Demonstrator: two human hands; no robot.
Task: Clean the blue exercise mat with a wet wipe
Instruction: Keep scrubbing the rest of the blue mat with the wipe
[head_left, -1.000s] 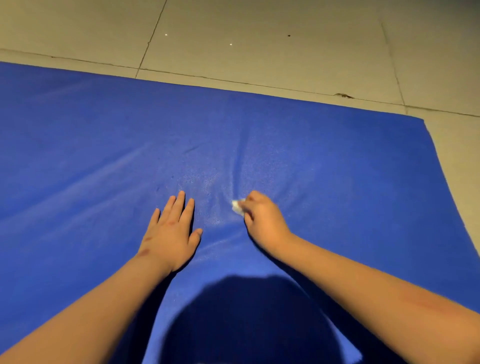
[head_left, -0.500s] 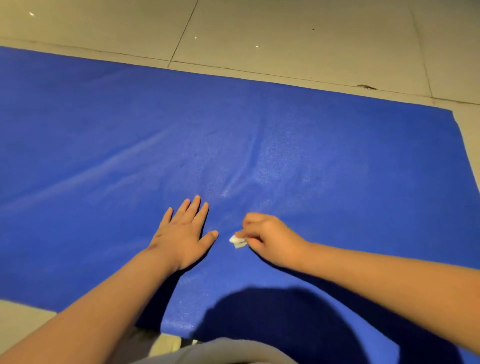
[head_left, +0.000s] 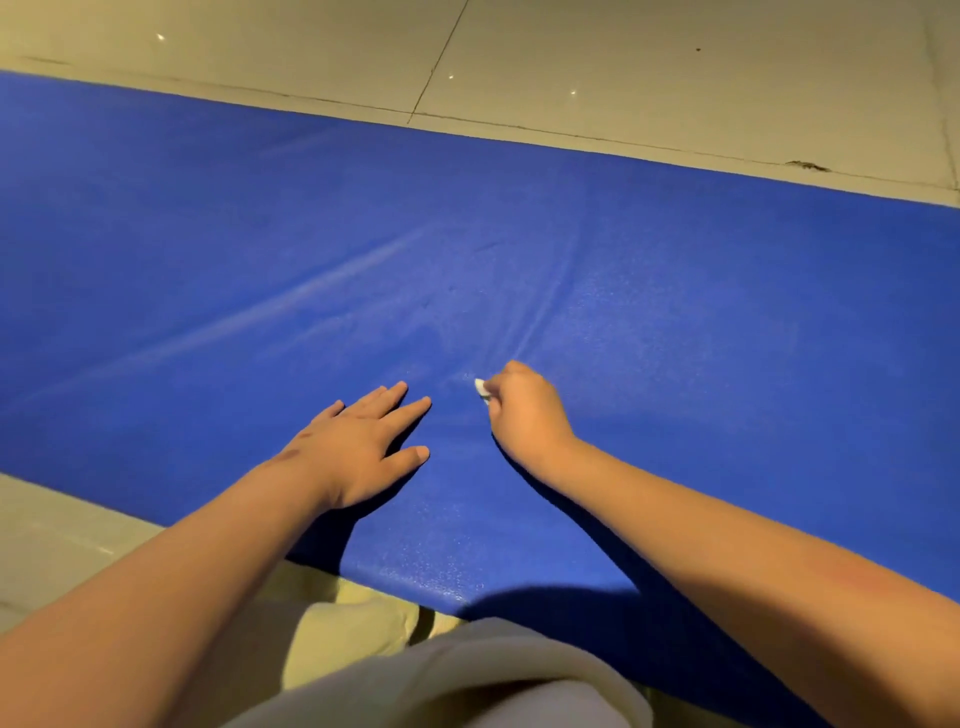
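Observation:
The blue exercise mat lies flat across the tiled floor and fills most of the view, with faint creases running up from the middle. My left hand rests palm down on the mat, fingers spread. Just to its right, my right hand is closed around a small white wet wipe; only a corner of the wipe peeks out at the fingertips, pressed against the mat.
Beige floor tiles border the mat's far edge, and more floor shows at the near left. My grey-clad knee sits at the bottom, casting a shadow on the mat's near edge.
My right hand with the wipe pulled back toward me, then pushed forward again along the mat. The view has shifted right to left, bringing the mat's near edge and my knee into sight.

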